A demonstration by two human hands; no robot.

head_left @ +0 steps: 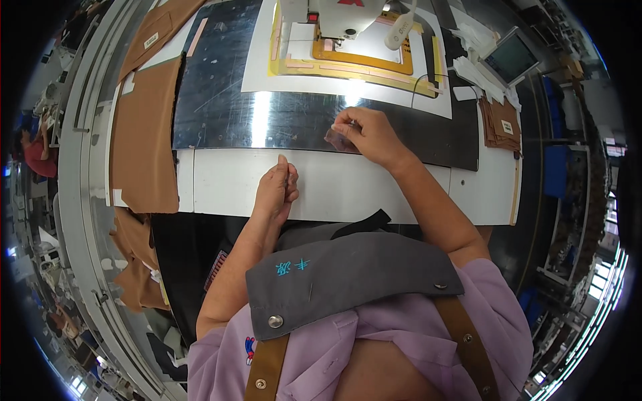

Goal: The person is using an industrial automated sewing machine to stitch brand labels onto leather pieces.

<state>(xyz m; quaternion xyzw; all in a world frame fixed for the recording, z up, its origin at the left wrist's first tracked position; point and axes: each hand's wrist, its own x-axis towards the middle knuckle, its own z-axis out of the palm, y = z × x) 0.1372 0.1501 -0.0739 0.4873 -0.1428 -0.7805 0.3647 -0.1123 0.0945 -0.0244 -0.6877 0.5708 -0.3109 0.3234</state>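
My right hand (369, 136) hovers at the front edge of the shiny dark metal plate (217, 113), thumb and fingers pinched together. Just below its fingertips is a small brownish, see-through-looking patch; whether this is a thin piece in the grip or a reflection I cannot tell. Lower and to the left, my left hand (275, 190) is closed above the white table edge (334, 184), thumb against curled fingers. Anything inside it is hidden. Beyond both hands, a yellow template frame (348, 71) lies on a white sheet (261, 70) under a white sewing machine head (344, 17).
Brown fabric panels (144, 140) cover the left side of the table. A stack of brown pieces (501, 123) lies at the right, near a tilted screen (509, 57) and white cloth scraps (475, 67). A thin black cable (413, 90) curves over the plate.
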